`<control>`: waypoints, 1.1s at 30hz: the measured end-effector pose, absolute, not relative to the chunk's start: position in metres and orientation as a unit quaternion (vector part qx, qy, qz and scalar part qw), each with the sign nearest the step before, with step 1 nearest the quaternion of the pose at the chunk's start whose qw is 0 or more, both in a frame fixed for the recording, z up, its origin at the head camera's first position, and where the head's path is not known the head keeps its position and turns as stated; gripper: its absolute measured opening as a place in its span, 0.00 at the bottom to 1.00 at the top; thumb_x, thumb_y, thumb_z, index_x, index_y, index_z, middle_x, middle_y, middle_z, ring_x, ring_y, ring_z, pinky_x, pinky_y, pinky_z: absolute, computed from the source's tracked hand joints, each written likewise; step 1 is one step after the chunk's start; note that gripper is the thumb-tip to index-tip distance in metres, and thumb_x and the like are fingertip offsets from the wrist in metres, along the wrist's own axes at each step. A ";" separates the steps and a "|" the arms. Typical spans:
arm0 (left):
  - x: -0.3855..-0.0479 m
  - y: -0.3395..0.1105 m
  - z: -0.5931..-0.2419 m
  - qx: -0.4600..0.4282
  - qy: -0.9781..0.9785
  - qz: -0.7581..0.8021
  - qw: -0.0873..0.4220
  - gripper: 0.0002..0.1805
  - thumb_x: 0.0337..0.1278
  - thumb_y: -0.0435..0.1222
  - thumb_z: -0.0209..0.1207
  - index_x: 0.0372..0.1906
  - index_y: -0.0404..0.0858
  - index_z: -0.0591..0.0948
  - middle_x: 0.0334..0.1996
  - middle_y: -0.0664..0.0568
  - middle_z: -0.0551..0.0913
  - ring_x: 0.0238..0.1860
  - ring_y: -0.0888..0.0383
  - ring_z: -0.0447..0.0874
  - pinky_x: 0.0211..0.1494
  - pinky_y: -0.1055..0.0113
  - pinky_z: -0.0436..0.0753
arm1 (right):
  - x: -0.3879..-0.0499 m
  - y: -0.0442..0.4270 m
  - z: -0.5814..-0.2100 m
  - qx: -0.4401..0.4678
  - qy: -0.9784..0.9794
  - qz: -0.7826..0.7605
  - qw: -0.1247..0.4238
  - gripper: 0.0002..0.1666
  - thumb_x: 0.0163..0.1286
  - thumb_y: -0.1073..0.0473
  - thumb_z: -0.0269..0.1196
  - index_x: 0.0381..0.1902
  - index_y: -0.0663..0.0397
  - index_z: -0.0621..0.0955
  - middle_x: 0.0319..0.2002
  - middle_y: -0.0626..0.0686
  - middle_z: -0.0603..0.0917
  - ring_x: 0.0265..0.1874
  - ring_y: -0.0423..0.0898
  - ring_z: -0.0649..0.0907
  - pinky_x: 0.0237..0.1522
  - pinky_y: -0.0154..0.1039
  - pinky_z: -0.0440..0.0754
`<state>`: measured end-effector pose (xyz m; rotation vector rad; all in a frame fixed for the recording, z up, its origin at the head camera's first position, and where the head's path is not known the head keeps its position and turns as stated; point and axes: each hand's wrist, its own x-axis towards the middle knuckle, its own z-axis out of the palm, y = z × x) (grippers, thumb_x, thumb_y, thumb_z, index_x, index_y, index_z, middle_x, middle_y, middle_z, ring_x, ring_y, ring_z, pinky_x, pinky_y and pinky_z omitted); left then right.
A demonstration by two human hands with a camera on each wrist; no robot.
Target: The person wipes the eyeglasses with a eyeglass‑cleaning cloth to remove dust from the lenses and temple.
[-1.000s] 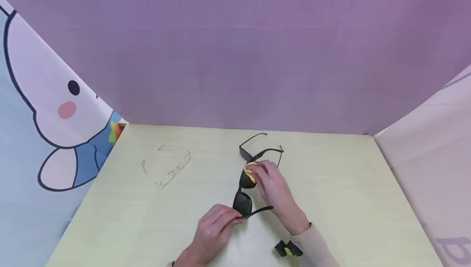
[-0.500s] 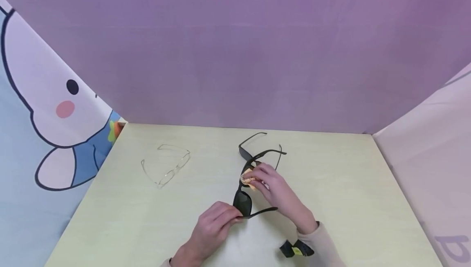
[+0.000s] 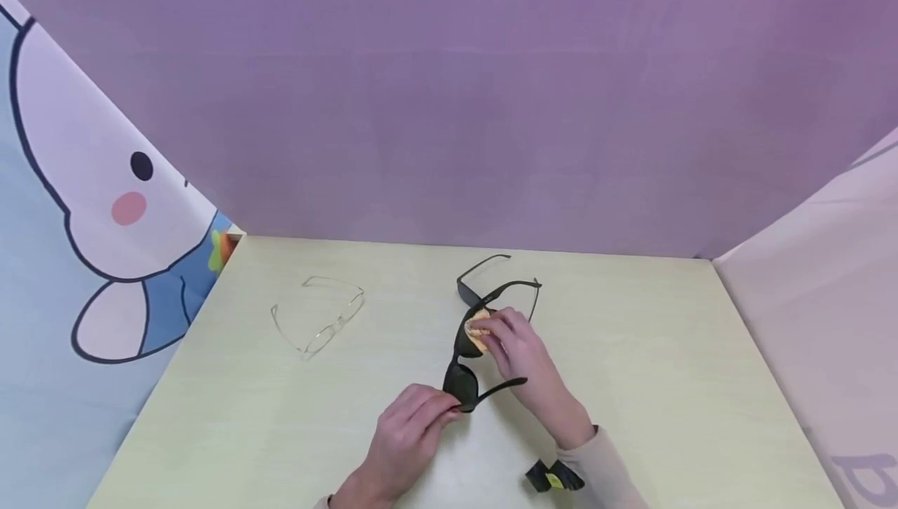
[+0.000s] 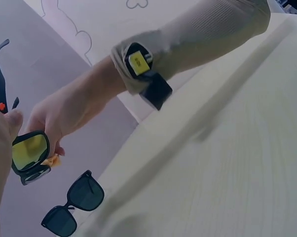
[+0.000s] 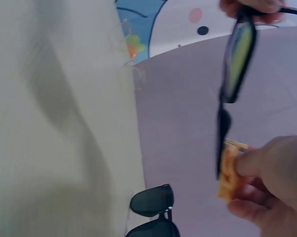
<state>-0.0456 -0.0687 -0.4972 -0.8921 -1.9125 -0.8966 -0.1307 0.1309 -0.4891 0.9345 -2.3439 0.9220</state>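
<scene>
My left hand [image 3: 410,435] pinches a pair of black sunglasses [image 3: 461,384] by the corner of the frame near one lens, holding them above the table with the arms unfolded. An orange cloth [image 3: 476,331] is pinched in my right hand [image 3: 528,361] and pressed against the far lens. In the right wrist view the cloth [image 5: 229,173] sits bunched between thumb and fingers, touching the lens. Part of that lens is hidden behind cloth and fingers. Behind the hands, a second pair of dark sunglasses [image 3: 468,293] lies on the table; the left wrist view shows both its lenses [image 4: 86,191].
Thin-framed clear eyeglasses [image 3: 339,323] lie unfolded on the left part of the pale table [image 3: 666,384]. A purple panel [image 3: 449,104] stands along the back edge. A black wrist device [image 3: 554,476] is strapped at the right sleeve.
My right hand has slid the cloth down the far lens toward the bridge and back up. The held sunglasses have tilted slightly, while the left hand keeps its place.
</scene>
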 end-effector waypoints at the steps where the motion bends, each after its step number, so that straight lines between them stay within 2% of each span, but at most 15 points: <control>1: -0.046 -0.069 -0.497 -0.357 -0.759 -0.357 0.412 0.11 0.71 0.38 0.61 0.36 0.34 0.87 0.32 0.51 0.86 0.34 0.58 0.84 0.40 0.73 0.85 | -0.130 0.132 -0.488 0.342 -0.850 0.344 0.206 0.12 0.65 0.70 0.70 0.47 0.57 0.86 0.41 0.51 0.81 0.38 0.43 0.79 0.36 0.35 0.83; 5: -0.049 -0.070 -0.498 -0.366 -0.754 -0.359 0.410 0.11 0.72 0.38 0.61 0.36 0.35 0.87 0.32 0.52 0.86 0.34 0.59 0.83 0.40 0.73 0.84 | -0.128 0.134 -0.482 0.362 -0.843 0.373 0.137 0.12 0.67 0.69 0.69 0.48 0.55 0.86 0.42 0.49 0.82 0.39 0.42 0.79 0.38 0.33 0.83; 10: -0.049 -0.071 -0.498 -0.377 -0.753 -0.367 0.396 0.12 0.74 0.39 0.59 0.36 0.35 0.86 0.33 0.52 0.85 0.35 0.59 0.83 0.41 0.74 0.84 | -0.128 0.135 -0.478 0.363 -0.839 0.387 0.116 0.12 0.67 0.68 0.69 0.48 0.53 0.87 0.43 0.49 0.83 0.41 0.42 0.80 0.40 0.34 0.84; 13: -0.048 -0.070 -0.498 -0.380 -0.750 -0.369 0.395 0.12 0.74 0.39 0.59 0.36 0.36 0.86 0.33 0.52 0.85 0.34 0.60 0.82 0.41 0.74 0.84 | -0.129 0.134 -0.479 0.352 -0.844 0.376 0.147 0.12 0.67 0.68 0.70 0.48 0.54 0.87 0.42 0.49 0.82 0.41 0.44 0.80 0.39 0.35 0.84; 19: -0.047 -0.067 -0.497 -0.375 -0.747 -0.364 0.411 0.12 0.73 0.38 0.60 0.36 0.34 0.86 0.32 0.51 0.85 0.33 0.59 0.83 0.40 0.74 0.84 | -0.133 0.129 -0.489 0.333 -0.849 0.321 0.255 0.13 0.64 0.71 0.71 0.47 0.58 0.86 0.41 0.53 0.81 0.41 0.49 0.81 0.40 0.42 0.85; 22: -0.047 -0.068 -0.497 -0.365 -0.753 -0.361 0.411 0.11 0.72 0.37 0.61 0.36 0.33 0.86 0.33 0.51 0.85 0.34 0.58 0.83 0.40 0.73 0.85 | -0.132 0.129 -0.493 0.323 -0.851 0.312 0.271 0.14 0.64 0.71 0.71 0.47 0.58 0.85 0.42 0.53 0.81 0.41 0.49 0.81 0.39 0.42 0.84; 25: -0.048 -0.069 -0.497 -0.361 -0.757 -0.359 0.410 0.10 0.70 0.37 0.62 0.37 0.33 0.86 0.33 0.51 0.86 0.34 0.58 0.83 0.40 0.73 0.85 | -0.129 0.129 -0.492 0.324 -0.854 0.323 0.247 0.13 0.65 0.70 0.70 0.47 0.57 0.85 0.42 0.52 0.82 0.40 0.47 0.81 0.38 0.39 0.84; 30: -0.049 -0.071 -0.499 -0.369 -0.754 -0.361 0.406 0.12 0.73 0.39 0.60 0.36 0.35 0.86 0.32 0.52 0.85 0.34 0.59 0.83 0.40 0.74 0.84 | -0.124 0.133 -0.483 0.356 -0.843 0.364 0.173 0.13 0.67 0.69 0.69 0.49 0.55 0.86 0.43 0.50 0.82 0.41 0.43 0.80 0.39 0.33 0.84; 33: -0.049 -0.072 -0.500 -0.381 -0.751 -0.365 0.397 0.11 0.73 0.38 0.60 0.36 0.36 0.86 0.33 0.53 0.85 0.34 0.60 0.83 0.41 0.74 0.84 | -0.125 0.136 -0.480 0.370 -0.827 0.391 0.162 0.15 0.65 0.71 0.70 0.49 0.54 0.86 0.43 0.50 0.82 0.40 0.43 0.80 0.37 0.31 0.83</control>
